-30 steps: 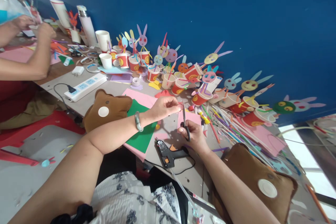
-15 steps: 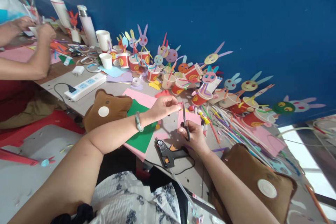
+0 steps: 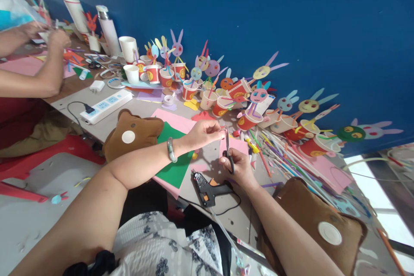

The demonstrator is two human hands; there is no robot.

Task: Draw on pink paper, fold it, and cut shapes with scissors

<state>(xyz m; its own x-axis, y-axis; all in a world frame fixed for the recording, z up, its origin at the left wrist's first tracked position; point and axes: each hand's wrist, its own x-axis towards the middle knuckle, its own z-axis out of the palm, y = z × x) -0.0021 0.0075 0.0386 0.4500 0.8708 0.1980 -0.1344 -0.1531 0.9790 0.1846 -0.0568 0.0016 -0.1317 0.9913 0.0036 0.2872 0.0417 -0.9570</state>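
Observation:
My right hand (image 3: 238, 167) is closed round the handles of a pair of black scissors (image 3: 227, 146), whose blades point away from me. Just left of the blades, my left hand (image 3: 208, 133) pinches something too small to make out at its fingertips. Beneath the scissors lies a piece of pink paper (image 3: 241, 145). A black glue gun (image 3: 210, 187) rests on the table nearer to me, left of my right hand. Under my left forearm is a sheet of green paper (image 3: 176, 168) on top of pink paper.
Paper cups with paper rabbits (image 3: 250, 116) line the blue wall. Pipe cleaners (image 3: 284, 159) are spread at the right. Brown cushions (image 3: 132, 131) lie on either side. A white power strip (image 3: 106, 105) is at the left, near another person's arms (image 3: 48, 69).
Both hands stay nearly in place, the left fingertips still beside the scissor blades. The whole view has shifted very slightly.

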